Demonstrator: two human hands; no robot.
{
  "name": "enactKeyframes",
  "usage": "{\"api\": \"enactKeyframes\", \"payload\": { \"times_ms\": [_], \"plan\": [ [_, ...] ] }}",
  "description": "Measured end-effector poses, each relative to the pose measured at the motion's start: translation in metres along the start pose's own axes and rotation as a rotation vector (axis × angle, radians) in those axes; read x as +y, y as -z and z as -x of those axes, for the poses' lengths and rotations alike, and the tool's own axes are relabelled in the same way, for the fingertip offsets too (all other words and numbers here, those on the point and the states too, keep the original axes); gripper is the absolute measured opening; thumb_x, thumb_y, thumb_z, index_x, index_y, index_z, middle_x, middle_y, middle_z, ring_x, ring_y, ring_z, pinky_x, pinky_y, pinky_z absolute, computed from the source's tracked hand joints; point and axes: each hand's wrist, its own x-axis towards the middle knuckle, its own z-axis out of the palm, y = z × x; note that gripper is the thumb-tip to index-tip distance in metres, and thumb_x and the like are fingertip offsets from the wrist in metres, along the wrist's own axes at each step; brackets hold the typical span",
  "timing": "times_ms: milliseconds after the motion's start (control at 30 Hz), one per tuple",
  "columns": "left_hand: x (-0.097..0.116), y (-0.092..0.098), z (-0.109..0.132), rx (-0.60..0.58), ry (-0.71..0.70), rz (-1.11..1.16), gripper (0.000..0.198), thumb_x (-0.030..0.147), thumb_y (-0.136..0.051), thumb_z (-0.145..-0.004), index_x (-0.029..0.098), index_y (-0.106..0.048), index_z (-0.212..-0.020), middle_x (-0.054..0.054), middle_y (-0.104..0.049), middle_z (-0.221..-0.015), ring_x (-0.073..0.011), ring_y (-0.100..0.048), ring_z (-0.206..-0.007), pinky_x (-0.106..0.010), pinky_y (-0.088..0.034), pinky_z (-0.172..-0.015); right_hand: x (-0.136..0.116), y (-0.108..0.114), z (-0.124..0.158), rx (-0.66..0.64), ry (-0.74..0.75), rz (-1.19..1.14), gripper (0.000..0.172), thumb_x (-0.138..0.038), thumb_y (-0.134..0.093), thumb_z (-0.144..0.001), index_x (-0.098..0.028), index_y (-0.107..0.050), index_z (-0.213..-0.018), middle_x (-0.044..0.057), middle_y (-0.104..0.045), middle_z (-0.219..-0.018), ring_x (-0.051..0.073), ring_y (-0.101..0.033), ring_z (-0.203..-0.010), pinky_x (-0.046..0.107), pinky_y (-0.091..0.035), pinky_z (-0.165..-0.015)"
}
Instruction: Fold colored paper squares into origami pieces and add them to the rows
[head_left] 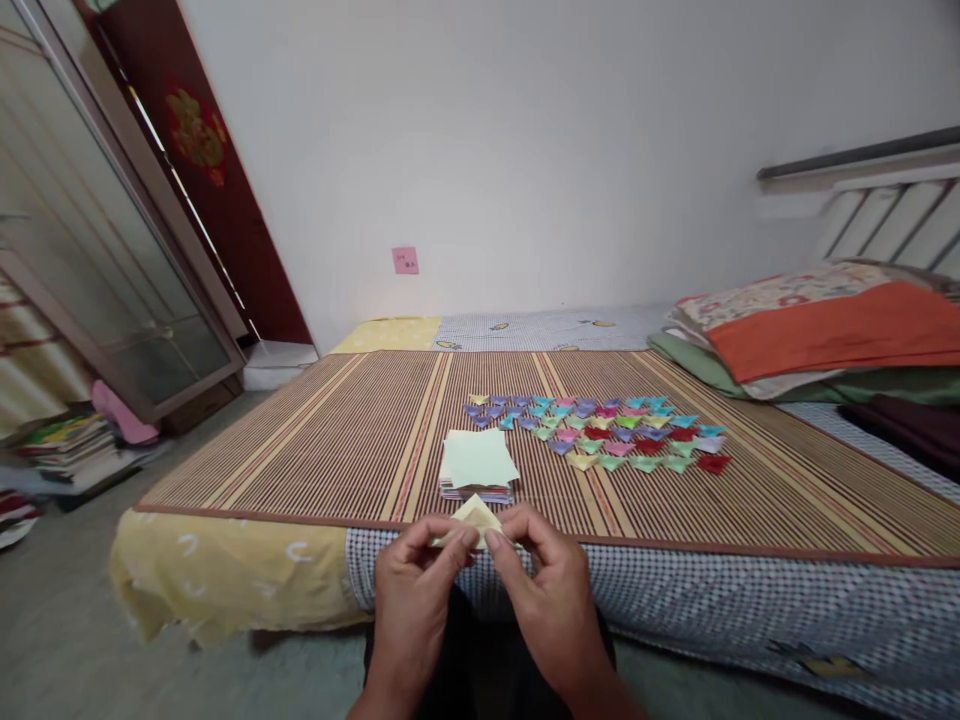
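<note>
Both my hands pinch one small pale yellow folded paper (475,517) in front of the bed's near edge. My left hand (417,588) grips its left side with thumb and fingers closed. My right hand (541,590) grips its right side the same way. Just beyond, a stack of square coloured papers (478,463) with a pale green sheet on top lies on the striped bamboo mat (300,450). Further back and to the right, several small folded paper pieces (600,430) in many colours lie in rows on the mat.
The bed (225,570) has a yellow sheet and a checked cover hanging at its front. Folded quilts and a pillow (817,325) are piled at the right. Books (71,445) lie on the floor at left, by a glass door (90,260). A pink note (405,260) sticks on the wall.
</note>
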Motion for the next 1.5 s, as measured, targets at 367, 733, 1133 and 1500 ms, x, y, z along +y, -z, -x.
{"api": "enactKeyframes", "payload": {
  "times_ms": [367,733,1133,1500],
  "plan": [
    [-0.001,0.000,0.006,0.093,0.027,-0.057,0.025,0.035,-0.086,-0.070,0.017,-0.070,-0.068,0.002,-0.067,-0.060,-0.0119,-0.057,-0.056,-0.020,-0.046,-0.057,0.000,-0.008,0.007,0.041,0.100,0.110,0.023,-0.023,-0.055,-0.096,-0.021,-0.056,-0.073,-0.001,-0.063,-0.069,0.016,-0.061,-0.064,0.025,-0.047,-0.063],
    [-0.001,-0.002,0.010,0.147,-0.016,-0.070,0.028,0.036,-0.089,-0.065,0.017,-0.068,-0.067,0.003,-0.066,-0.059,-0.0112,-0.055,-0.050,-0.019,-0.043,-0.049,0.001,-0.010,0.011,0.088,0.175,0.136,0.022,-0.018,-0.056,-0.093,-0.022,-0.051,-0.072,-0.002,-0.061,-0.068,0.015,-0.060,-0.062,0.024,-0.047,-0.061],
    [0.000,-0.001,0.014,0.161,-0.059,-0.102,0.029,0.037,-0.087,-0.068,0.018,-0.066,-0.065,0.001,-0.067,-0.065,-0.0155,-0.062,-0.060,-0.023,-0.051,-0.057,0.003,-0.013,0.015,0.127,0.103,0.090,0.020,-0.020,-0.061,-0.090,-0.023,-0.053,-0.072,-0.002,-0.063,-0.066,0.015,-0.065,-0.060,0.024,-0.051,-0.059],
    [-0.003,0.003,0.009,0.177,-0.052,-0.097,0.030,0.038,-0.087,-0.070,0.018,-0.064,-0.066,0.003,-0.065,-0.063,-0.0126,-0.057,-0.055,-0.021,-0.046,-0.053,0.011,-0.004,0.021,0.092,-0.150,-0.160,0.016,-0.026,-0.066,-0.087,-0.022,-0.057,-0.099,-0.001,-0.070,-0.070,0.017,-0.068,-0.063,0.024,-0.054,-0.056]
  ]
}}
